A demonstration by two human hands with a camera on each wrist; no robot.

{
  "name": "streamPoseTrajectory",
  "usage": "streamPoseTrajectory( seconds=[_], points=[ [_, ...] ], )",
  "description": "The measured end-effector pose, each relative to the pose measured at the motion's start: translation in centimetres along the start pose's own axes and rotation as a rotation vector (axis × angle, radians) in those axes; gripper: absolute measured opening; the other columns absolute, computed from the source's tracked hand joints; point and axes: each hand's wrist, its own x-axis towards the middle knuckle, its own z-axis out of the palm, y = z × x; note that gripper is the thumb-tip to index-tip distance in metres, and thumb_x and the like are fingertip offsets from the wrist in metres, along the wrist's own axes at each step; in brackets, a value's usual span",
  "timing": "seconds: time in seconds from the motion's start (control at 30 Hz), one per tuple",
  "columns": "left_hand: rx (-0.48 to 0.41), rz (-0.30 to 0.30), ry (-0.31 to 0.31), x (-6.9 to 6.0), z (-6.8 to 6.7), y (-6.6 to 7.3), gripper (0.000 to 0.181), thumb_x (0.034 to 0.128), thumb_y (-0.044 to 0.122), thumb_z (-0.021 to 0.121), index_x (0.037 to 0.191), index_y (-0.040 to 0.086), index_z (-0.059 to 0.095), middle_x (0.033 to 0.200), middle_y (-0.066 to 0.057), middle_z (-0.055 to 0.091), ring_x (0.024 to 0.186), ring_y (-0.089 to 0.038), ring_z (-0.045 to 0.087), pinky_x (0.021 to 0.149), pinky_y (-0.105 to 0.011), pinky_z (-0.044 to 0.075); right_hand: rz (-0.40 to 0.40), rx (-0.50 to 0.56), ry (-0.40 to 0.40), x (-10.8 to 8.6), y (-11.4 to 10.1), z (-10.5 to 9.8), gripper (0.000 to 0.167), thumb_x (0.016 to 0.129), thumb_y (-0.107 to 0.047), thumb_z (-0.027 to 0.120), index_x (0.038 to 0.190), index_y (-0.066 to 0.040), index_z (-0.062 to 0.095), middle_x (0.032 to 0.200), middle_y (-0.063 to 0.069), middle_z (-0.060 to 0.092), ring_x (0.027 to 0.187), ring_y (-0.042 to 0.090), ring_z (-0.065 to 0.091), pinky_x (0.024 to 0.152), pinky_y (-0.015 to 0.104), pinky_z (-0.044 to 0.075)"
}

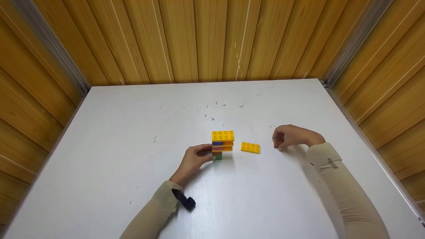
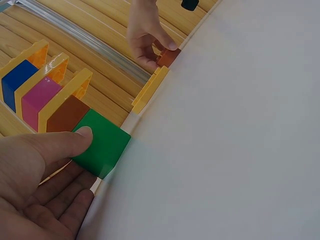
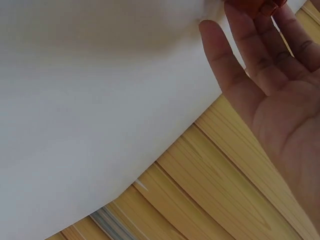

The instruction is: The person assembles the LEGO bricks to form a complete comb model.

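A tower of toy building bricks stands upright on the white table. From the bottom up it has a green brick, a brown brick, then yellow plates with a pink brick and a blue brick between them. My left hand grips its base, the thumb on the green brick and the other fingers partly hidden behind. Off to the right, my right hand holds a loose brown brick at the tabletop, its fingers partly covering it. A loose yellow plate lies between tower and right hand.
The white table has dark scuff marks toward its far side. Wood-patterned walls rise behind it and on both sides, with metal strips at the corners. A black band is on the left wrist.
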Motion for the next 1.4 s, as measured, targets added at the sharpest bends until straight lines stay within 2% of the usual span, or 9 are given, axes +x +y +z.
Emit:
streamPoseTrajectory(
  seconds=[0.23,0.57,0.77,0.83,0.87,1.0,1.1,1.17,1.4],
  points=[
    [-0.003,-0.021,-0.001,-0.1,0.1,0.0,0.043,0.0833,0.013,0.074,0.125,0.008,0.063,0.123,-0.011,0.066,0.112,-0.023,0.063,0.099,-0.035,0.050,-0.045,-0.006,0.054,0.4,-0.9,0.0,0.030,0.083,-0.003,0.070,0.111,-0.007,0.061,0.099,0.004,0.065,0.094,0.021,0.055,0.087,0.034,0.047],
    [0.014,-0.014,0.002,-0.2,0.1,0.3,0.044,0.0826,0.014,0.075,0.124,0.008,0.064,0.122,-0.010,0.066,0.111,-0.021,0.064,0.098,-0.034,0.051,-0.285,-0.054,0.109,0.9,-2.4,-0.4,0.030,0.083,-0.004,0.068,0.113,-0.001,0.066,0.098,0.004,0.061,0.087,0.015,0.056,0.089,0.046,0.052],
    [-0.009,-0.016,-0.005,-0.2,0.0,0.2,0.044,0.0838,0.012,0.073,0.126,0.006,0.062,0.124,-0.012,0.065,0.114,-0.024,0.062,0.100,-0.036,0.049,-0.349,-0.057,0.154,1.0,-3.7,-0.7,0.035,0.083,-0.008,0.069,0.117,0.000,0.066,0.102,0.006,0.062,0.094,0.020,0.060,0.088,0.049,0.052],
    [-0.006,-0.026,-0.006,-0.4,0.0,0.8,0.044,0.0841,0.009,0.072,0.127,0.004,0.061,0.125,-0.014,0.064,0.115,-0.026,0.062,0.100,-0.037,0.049,-0.356,-0.057,0.169,1.0,-4.3,-0.8,0.038,0.083,-0.010,0.070,0.120,0.000,0.065,0.105,0.007,0.063,0.098,0.023,0.061,0.090,0.050,0.052],
    [-0.003,-0.027,-0.005,-0.7,0.0,1.4,0.044,0.0844,0.008,0.071,0.127,0.002,0.061,0.125,-0.015,0.064,0.115,-0.027,0.062,0.100,-0.037,0.049,-0.359,-0.051,0.174,1.0,-4.6,-0.9,0.039,0.083,-0.010,0.070,0.120,-0.001,0.065,0.105,0.007,0.063,0.100,0.024,0.061,0.090,0.049,0.052],
    [0.004,-0.029,0.000,-0.6,0.0,1.4,0.044,0.0839,0.008,0.072,0.126,0.003,0.061,0.124,-0.014,0.065,0.114,-0.026,0.062,0.100,-0.037,0.050,-0.381,-0.055,0.197,0.9,-5.9,-1.0,0.038,0.083,-0.012,0.071,0.121,-0.005,0.066,0.107,0.004,0.064,0.102,0.023,0.062,0.091,0.044,0.052],
    [-0.007,-0.021,0.001,-0.2,0.0,0.3,0.045,0.0829,0.012,0.074,0.126,0.006,0.062,0.124,-0.011,0.065,0.112,-0.023,0.063,0.099,-0.035,0.050,-0.408,-0.057,0.209,0.9,-6.9,-1.1,0.038,0.084,-0.014,0.072,0.120,-0.007,0.066,0.107,0.002,0.065,0.102,0.020,0.062,0.091,0.042,0.053],
    [-0.008,-0.017,0.000,-0.2,-0.1,0.2,0.044,0.0827,0.012,0.074,0.125,0.006,0.063,0.123,-0.011,0.066,0.112,-0.022,0.063,0.098,-0.034,0.050,-0.430,-0.049,0.215,0.9,-7.5,-1.1,0.038,0.084,-0.015,0.072,0.120,-0.007,0.067,0.107,0.001,0.065,0.101,0.019,0.062,0.091,0.041,0.053],
    [-0.015,-0.031,-0.002,-0.1,0.0,0.2,0.044,0.0826,0.011,0.074,0.125,0.007,0.063,0.124,-0.011,0.066,0.113,-0.022,0.063,0.100,-0.034,0.049,-0.557,-0.016,0.276,0.9,-9.3,-1.2,0.035,0.084,-0.014,0.073,0.118,-0.009,0.068,0.104,0.000,0.065,0.095,0.014,0.061,0.087,0.029,0.053]
  ],
)
